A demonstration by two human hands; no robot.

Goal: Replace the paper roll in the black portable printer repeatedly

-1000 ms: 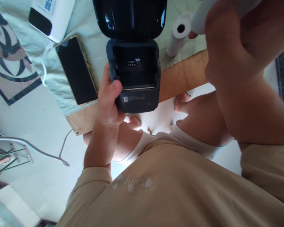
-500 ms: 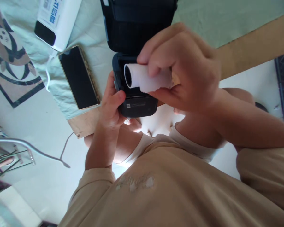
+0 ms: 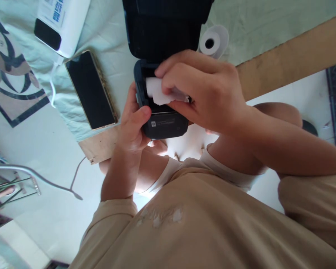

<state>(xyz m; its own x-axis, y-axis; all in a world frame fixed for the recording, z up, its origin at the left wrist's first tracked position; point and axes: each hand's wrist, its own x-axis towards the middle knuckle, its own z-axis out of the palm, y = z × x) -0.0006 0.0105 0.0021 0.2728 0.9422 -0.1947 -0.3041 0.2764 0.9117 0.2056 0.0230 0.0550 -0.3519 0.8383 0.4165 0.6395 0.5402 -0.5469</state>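
Note:
A small black printer [image 3: 166, 125] is tilted up with its lid [image 3: 164, 33] swung wide, and my left hand [image 3: 134, 121] grips its left side, thumb over the near edge. Between the fingers and thumb of my right hand [image 3: 210, 87] is a white paper roll [image 3: 158, 90], lying sideways partly inside the printer's hollow. The loose end of its paper hangs along the roll. My right fingers hide the roll's right part, and how deep it sits I cannot tell.
A second paper roll [image 3: 210, 42] stands on the green cloth [image 3: 257, 26] right of the lid. To the left lie a phone [image 3: 91, 89] and a white device [image 3: 64, 26] with a dark panel and a cable [image 3: 53, 82]. A wooden table edge [image 3: 291, 56] runs in front.
My right hand has moved the paper roll left and down into the printer's hollow, and its open end has turned out of sight. The second roll has come into view behind my hand.

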